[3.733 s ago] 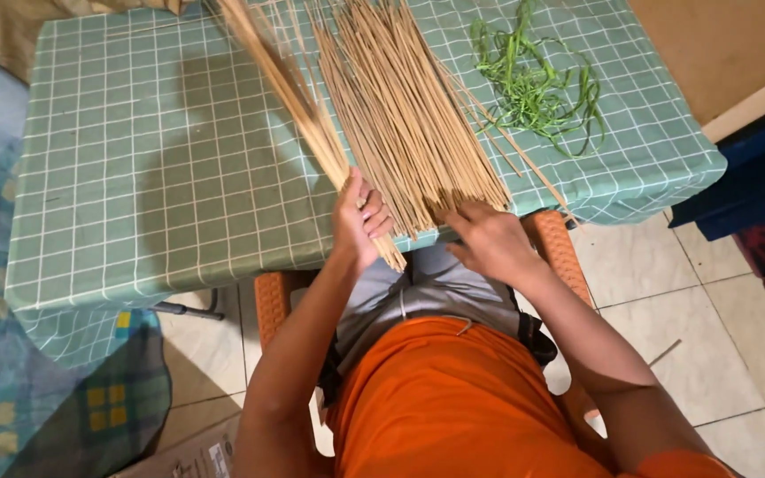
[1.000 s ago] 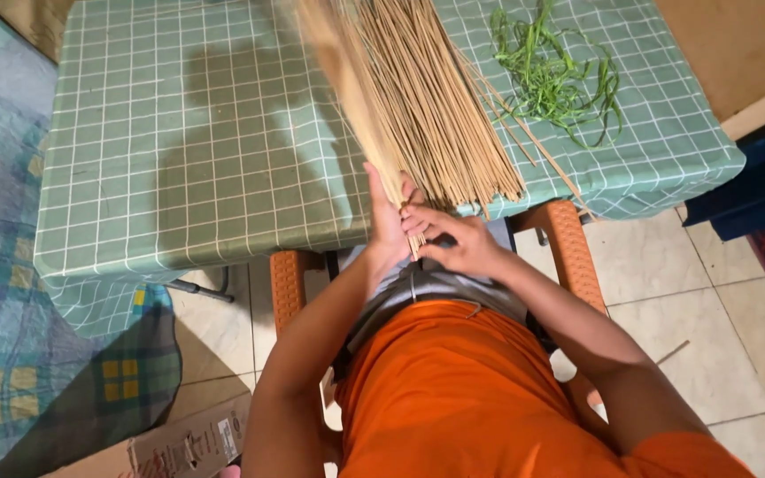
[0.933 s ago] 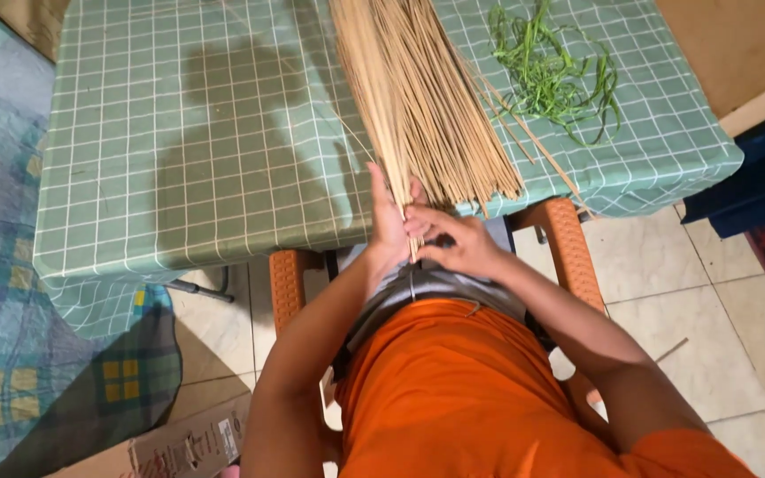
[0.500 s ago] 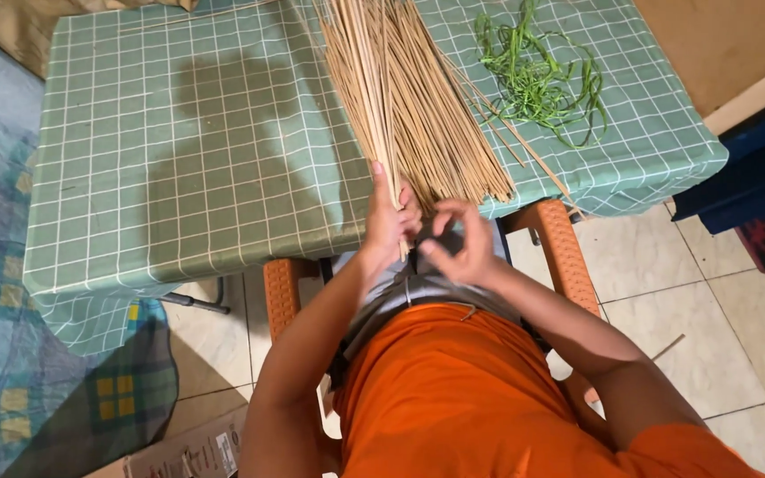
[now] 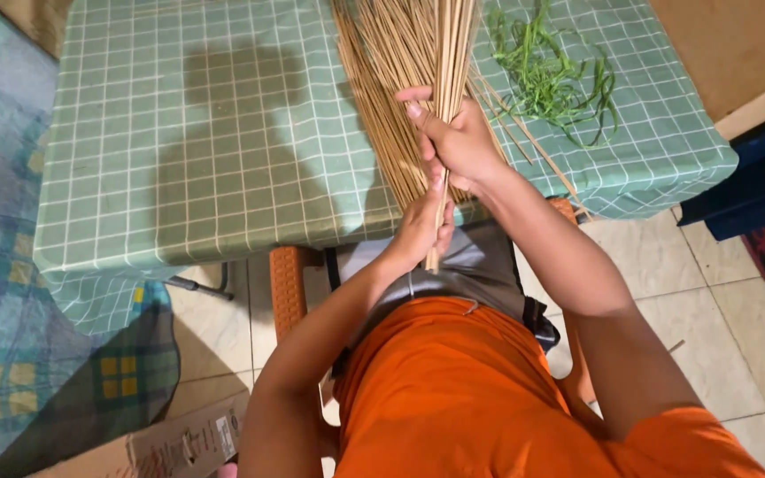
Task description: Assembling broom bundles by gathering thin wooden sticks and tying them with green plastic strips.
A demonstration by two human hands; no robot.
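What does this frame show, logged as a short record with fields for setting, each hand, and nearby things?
setting: seated person in an orange shirt at a table with a green checked cloth
left hand: closed around the near ends of a few thin sticks
right hand: gripping the same sticks higher up, above the table edge
stick pile: tan, fanned across the cloth
green strips: loose heap to the right of the pile
floor: pale tiles, cardboard box lower left
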